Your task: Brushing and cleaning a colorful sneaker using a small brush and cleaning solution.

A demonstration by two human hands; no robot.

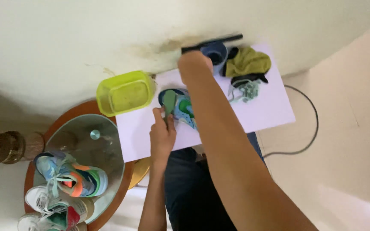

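Observation:
My left hand [162,133] grips the green tongue of a blue and green sneaker [180,107] that lies on a white board [266,107] across my lap. My right hand [195,65] reaches far forward, closed at the rim of a blue cup [217,52] at the board's far edge; what it holds is hidden by the wrist. A black stick-like tool [213,42] lies just beyond the cup. An olive green cloth [248,61] and a bundle of pale green laces [247,90] lie to the right of the cup.
A yellow-green plastic tub [125,92] sits at the board's left corner. To the left stands a round glass-topped wooden table [86,141] bearing a colourful sneaker [71,173] and white sneakers [50,209]. A black cable [313,124] runs over the floor at right.

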